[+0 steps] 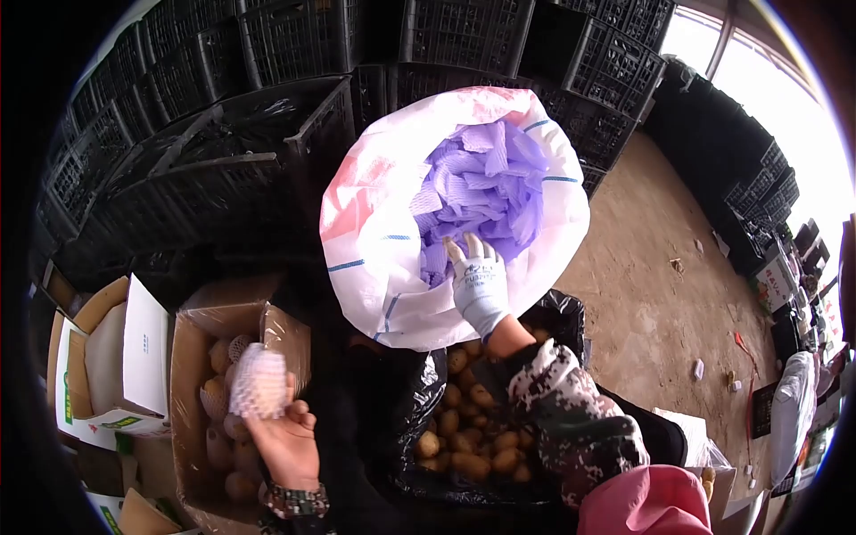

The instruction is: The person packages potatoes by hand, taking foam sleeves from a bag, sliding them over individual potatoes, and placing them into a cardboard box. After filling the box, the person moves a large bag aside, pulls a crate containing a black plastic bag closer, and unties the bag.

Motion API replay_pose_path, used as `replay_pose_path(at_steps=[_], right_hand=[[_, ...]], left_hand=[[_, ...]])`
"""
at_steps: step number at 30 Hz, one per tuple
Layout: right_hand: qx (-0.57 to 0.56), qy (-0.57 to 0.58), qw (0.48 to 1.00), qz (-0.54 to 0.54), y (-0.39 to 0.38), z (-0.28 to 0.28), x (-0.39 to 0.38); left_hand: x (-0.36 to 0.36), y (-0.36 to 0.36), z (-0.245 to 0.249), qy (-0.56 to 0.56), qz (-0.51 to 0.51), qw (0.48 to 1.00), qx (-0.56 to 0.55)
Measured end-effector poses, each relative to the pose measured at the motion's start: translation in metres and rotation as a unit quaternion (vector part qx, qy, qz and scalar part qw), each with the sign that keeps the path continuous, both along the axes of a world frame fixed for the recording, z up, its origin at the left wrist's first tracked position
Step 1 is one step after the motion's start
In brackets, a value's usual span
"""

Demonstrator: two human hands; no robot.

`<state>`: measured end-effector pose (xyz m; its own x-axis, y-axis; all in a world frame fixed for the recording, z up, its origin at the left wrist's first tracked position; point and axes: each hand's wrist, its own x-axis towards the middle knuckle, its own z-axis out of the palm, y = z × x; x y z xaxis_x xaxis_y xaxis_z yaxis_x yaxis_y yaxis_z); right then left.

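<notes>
Purple foam sleeves [486,183], ribbed and crumpled, fill a glossy white sack [370,285] marked with short blue dashes. At their near edge is the right hand [480,283], its fingers slightly apart, in a pale knitted glove with dark print too small to read surely. The bare left hand [285,437] is closed around a rounded fruit in pale mesh [259,382], above a brown cardboard box [192,374] of similar netted pieces. Smooth, brownish loose fruit [471,465] sits in crinkled black plastic [419,401]; green lettering on a white carton [145,352] is illegible.
</notes>
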<state>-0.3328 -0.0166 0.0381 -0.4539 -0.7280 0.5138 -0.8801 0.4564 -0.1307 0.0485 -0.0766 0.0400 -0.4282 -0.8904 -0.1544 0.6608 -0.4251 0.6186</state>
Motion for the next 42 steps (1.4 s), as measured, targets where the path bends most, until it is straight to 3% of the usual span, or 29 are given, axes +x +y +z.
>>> replay_pose_path(at_steps=[1,2,3,4,5,6,8,9,11,12,13,14,16,17,19,20,21,22,23,24,26,27,28,29,31,33,38,42], right_hand=[[0.061,0.067,0.995,-0.038,-0.017,-0.010,-0.019],[0.110,0.080,0.991,-0.004,-0.028,-0.019,-0.037],[0.158,0.093,0.983,0.029,-0.035,-0.025,-0.051],[0.187,0.062,0.979,0.043,-0.035,-0.014,-0.052],[0.099,0.046,0.992,0.058,-0.033,-0.012,-0.052],[0.011,0.030,0.997,0.070,-0.029,-0.011,-0.052],[-0.144,0.023,0.981,0.124,-0.007,0.013,-0.029],[-0.183,-0.004,0.960,0.212,0.011,0.038,-0.005],[-0.120,-0.137,0.958,0.223,0.058,0.054,0.064],[-0.090,-0.191,0.945,0.249,0.082,0.047,0.094],[-0.071,-0.266,0.917,0.289,0.097,0.036,0.116],[-0.121,-0.338,0.888,0.289,0.108,0.023,0.138],[-0.131,-0.543,0.805,0.201,0.133,-0.007,0.157],[-0.135,-0.630,0.751,0.145,0.142,-0.023,0.165],[-0.090,-0.738,0.664,0.081,0.158,-0.042,0.180],[-0.072,-0.605,0.785,0.111,0.157,-0.052,0.178],[0.007,-0.527,0.846,0.080,0.157,-0.061,0.169],[0.048,-0.466,0.883,0.026,0.152,-0.063,0.151],[0.005,-0.404,0.915,-0.010,0.152,-0.091,0.124],[-0.038,-0.320,0.943,-0.078,0.154,-0.131,0.090],[0.089,-0.240,0.938,-0.234,0.168,-0.185,0.021],[0.210,-0.300,0.891,-0.269,0.170,-0.196,-0.006],[0.309,-0.453,0.811,-0.204,0.176,-0.217,-0.038],[0.417,-0.397,0.802,-0.157,0.174,-0.206,-0.039],[0.468,-0.415,0.765,-0.152,0.151,-0.195,-0.035],[0.423,-0.449,0.775,-0.137,0.157,-0.222,-0.035],[0.402,-0.401,0.819,-0.087,0.177,-0.214,-0.023],[0.329,-0.455,0.821,-0.108,0.185,-0.203,0.007]], left_hand=[[0.006,-0.009,0.010,0.068,0.034,0.997,0.001],[0.010,-0.019,0.025,0.116,0.025,0.991,0.059],[0.008,-0.021,0.035,0.129,0.026,0.988,0.082],[0.003,-0.019,0.037,0.085,0.002,0.996,0.018],[-0.004,-0.016,0.039,0.039,-0.024,0.998,-0.044],[-0.012,-0.011,0.042,-0.092,-0.050,0.985,-0.135],[-0.039,0.007,0.052,-0.320,-0.088,0.910,-0.250],[-0.053,0.013,0.045,-0.337,-0.102,0.880,-0.318],[-0.088,0.034,0.059,-0.360,-0.029,0.783,-0.507],[-0.097,0.043,0.057,-0.337,-0.061,0.777,-0.528],[-0.103,0.046,0.058,-0.341,-0.100,0.725,-0.590],[-0.102,0.047,0.048,-0.349,-0.163,0.708,-0.591],[-0.095,0.056,0.036,-0.393,-0.227,0.690,-0.564],[-0.088,0.056,0.027,-0.419,-0.246,0.649,-0.586],[-0.080,0.061,0.016,-0.415,-0.270,0.607,-0.622],[-0.077,0.065,0.010,-0.428,-0.283,0.616,-0.597],[-0.076,0.066,0.007,-0.428,-0.284,0.689,-0.511],[-0.078,0.066,0.007,-0.423,-0.281,0.754,-0.417],[-0.080,0.065,0.007,-0.412,-0.272,0.810,-0.316],[-0.083,0.058,0.008,-0.395,-0.243,0.829,-0.313],[-0.090,0.052,0.006,-0.329,-0.170,0.886,-0.280],[-0.092,0.052,0.007,-0.315,-0.138,0.904,-0.255],[-0.088,0.046,0.005,-0.331,-0.164,0.890,-0.268],[-0.087,0.047,0.003,-0.333,-0.180,0.889,-0.258],[-0.088,0.048,0.003,-0.334,-0.214,0.885,-0.245],[-0.090,0.048,0.007,-0.343,-0.221,0.880,-0.243],[-0.102,0.056,0.018,-0.324,-0.219,0.887,-0.246],[-0.093,0.056,0.008,-0.327,-0.232,0.884,-0.241]])
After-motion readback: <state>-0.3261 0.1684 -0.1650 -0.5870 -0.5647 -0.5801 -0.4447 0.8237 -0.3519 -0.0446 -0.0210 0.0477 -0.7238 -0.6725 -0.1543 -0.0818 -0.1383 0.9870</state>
